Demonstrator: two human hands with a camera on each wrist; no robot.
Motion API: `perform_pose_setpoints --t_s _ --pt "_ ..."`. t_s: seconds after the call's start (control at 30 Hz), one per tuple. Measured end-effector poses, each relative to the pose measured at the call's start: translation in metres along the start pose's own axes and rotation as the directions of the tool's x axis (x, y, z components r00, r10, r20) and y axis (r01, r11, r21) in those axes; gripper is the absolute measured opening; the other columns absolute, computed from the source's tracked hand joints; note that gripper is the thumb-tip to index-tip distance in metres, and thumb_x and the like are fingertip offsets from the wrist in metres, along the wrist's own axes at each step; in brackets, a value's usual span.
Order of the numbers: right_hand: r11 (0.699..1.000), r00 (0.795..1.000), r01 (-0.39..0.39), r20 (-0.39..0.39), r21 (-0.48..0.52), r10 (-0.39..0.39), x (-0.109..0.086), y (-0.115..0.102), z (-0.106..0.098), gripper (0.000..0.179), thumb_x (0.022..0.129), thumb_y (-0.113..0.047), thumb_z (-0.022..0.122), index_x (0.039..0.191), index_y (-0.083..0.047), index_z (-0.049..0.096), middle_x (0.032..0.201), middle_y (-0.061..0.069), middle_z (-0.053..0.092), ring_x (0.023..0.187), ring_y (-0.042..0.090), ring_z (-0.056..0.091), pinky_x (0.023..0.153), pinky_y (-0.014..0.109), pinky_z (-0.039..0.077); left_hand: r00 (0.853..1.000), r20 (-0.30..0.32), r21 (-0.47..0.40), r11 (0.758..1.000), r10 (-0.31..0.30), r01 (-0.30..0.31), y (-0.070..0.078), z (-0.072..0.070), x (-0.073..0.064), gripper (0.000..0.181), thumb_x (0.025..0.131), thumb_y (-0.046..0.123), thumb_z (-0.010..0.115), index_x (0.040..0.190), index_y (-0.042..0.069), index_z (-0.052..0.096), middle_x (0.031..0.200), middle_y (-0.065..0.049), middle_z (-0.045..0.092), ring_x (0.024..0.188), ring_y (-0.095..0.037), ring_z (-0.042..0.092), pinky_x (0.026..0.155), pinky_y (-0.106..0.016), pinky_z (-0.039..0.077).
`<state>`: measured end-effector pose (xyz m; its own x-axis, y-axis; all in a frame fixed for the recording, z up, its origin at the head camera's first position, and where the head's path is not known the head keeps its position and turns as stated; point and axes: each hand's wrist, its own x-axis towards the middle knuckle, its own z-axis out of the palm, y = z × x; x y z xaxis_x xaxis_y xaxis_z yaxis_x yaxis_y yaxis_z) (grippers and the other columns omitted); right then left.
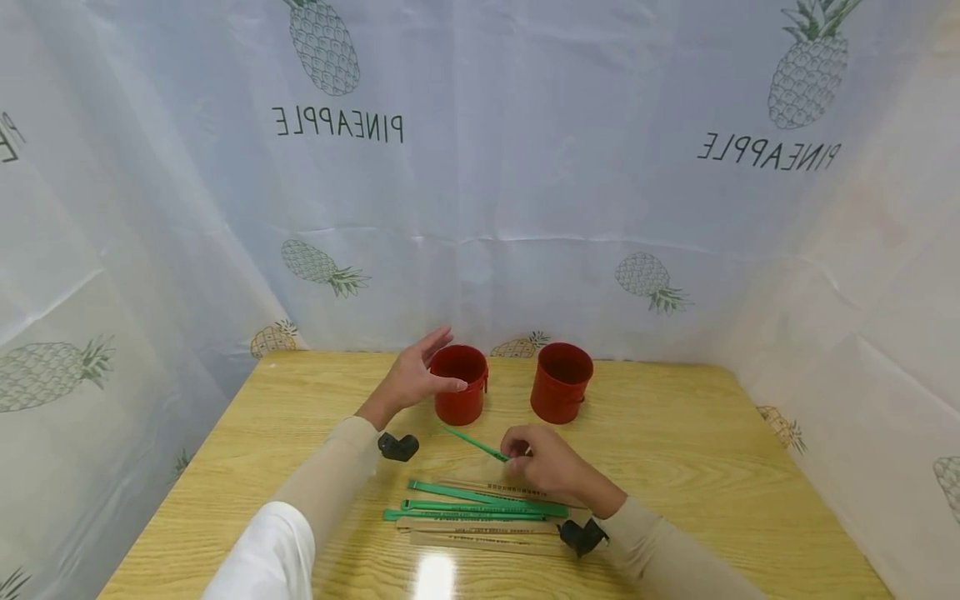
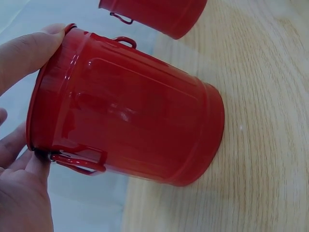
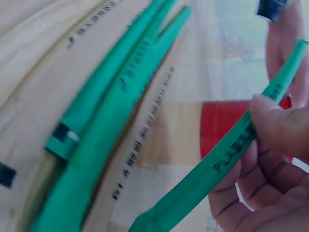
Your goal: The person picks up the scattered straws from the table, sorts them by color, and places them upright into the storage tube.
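Note:
At the rim of the nearer-left red metal bucket [image 1: 459, 407] is my left hand [image 1: 411, 377], gripping it with the thumb on the near side and the fingers at the far side. The left wrist view shows this bucket [image 2: 130, 111] with small wire handles, its base at the table. My right hand [image 1: 549, 462] pinches one end of a slim green wrapped straw [image 1: 472, 442] between thumb and finger; its other end points toward the bucket. Printed lettering runs along this straw [image 3: 203, 176]. Below the hand lie several green straws [image 1: 480, 495] and tan straws [image 1: 487, 542] in similar wrappers.
A second red bucket [image 1: 555, 396] stands to the right of the first, near the table's back edge. The wooden table [image 1: 675, 467] is enclosed by a pale curtain [image 1: 480, 183] printed with pineapples. Black cameras [image 1: 397, 447] sit at both wrists.

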<state>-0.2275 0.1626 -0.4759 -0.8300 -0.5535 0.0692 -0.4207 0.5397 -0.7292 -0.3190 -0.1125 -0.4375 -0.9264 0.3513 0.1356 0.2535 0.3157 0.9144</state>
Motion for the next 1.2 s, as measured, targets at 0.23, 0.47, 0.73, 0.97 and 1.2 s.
perform_pose_setpoints --t_s 0.23,0.47,0.73,0.97,1.2 --pt "0.973 0.988 0.104 -0.136 0.205 -0.077 0.001 -0.006 -0.02 0.006 0.096 0.006 0.066 0.096 0.0 0.066 0.092 0.014 0.064 0.085 0.011 0.058 0.075 0.024 0.056 1.0 -0.007 0.01 1.0 0.017 -0.017 -0.002 -0.003 0.003 0.102 0.083 0.019 0.089 0.166 0.021 0.029 0.168 -0.01 0.04 0.156 -0.035 0.038 0.117 -0.053 0.046" --pt "0.949 0.943 0.159 -0.327 0.273 -0.064 0.012 -0.025 -0.035 0.007 0.094 0.007 0.068 0.095 0.003 0.063 0.091 0.016 0.061 0.083 0.013 0.057 0.077 0.024 0.054 1.0 -0.013 0.025 1.0 -0.002 0.003 -0.001 -0.002 0.002 0.105 0.082 0.024 0.09 0.166 0.019 0.028 0.168 -0.011 0.039 0.155 -0.036 0.039 0.117 -0.054 0.046" --pt "0.919 0.884 0.219 -0.464 0.328 -0.045 0.042 -0.052 -0.055 0.006 0.098 0.001 0.067 0.1 0.006 0.064 0.097 0.02 0.063 0.089 0.018 0.059 0.08 0.022 0.055 1.0 -0.017 0.036 0.999 -0.01 0.01 -0.001 0.0 0.001 0.105 0.081 0.026 0.09 0.166 0.02 0.028 0.168 -0.01 0.039 0.155 -0.037 0.038 0.116 -0.055 0.047" --pt "0.888 0.845 0.284 -0.533 0.362 -0.053 0.076 -0.069 -0.06 0.008 0.1 0.001 0.064 0.104 0.008 0.063 0.098 0.022 0.063 0.093 0.022 0.061 0.086 0.021 0.057 1.0 -0.008 0.028 1.0 -0.009 0.009 -0.003 0.001 0.002 0.105 0.081 0.026 0.09 0.166 0.019 0.028 0.168 -0.011 0.039 0.155 -0.037 0.038 0.117 -0.055 0.045" --pt "0.879 0.838 0.258 -0.546 0.401 0.004 0.106 -0.07 -0.051 0.005 0.099 0.001 0.065 0.103 -0.001 0.067 0.103 0.018 0.066 0.105 0.026 0.063 0.1 0.038 0.059 1.0 -0.007 0.025 1.0 -0.012 0.012 0.001 0.003 0.002 0.103 0.083 0.021 0.089 0.166 0.021 0.028 0.168 -0.011 0.04 0.155 -0.037 0.038 0.118 -0.056 0.044"
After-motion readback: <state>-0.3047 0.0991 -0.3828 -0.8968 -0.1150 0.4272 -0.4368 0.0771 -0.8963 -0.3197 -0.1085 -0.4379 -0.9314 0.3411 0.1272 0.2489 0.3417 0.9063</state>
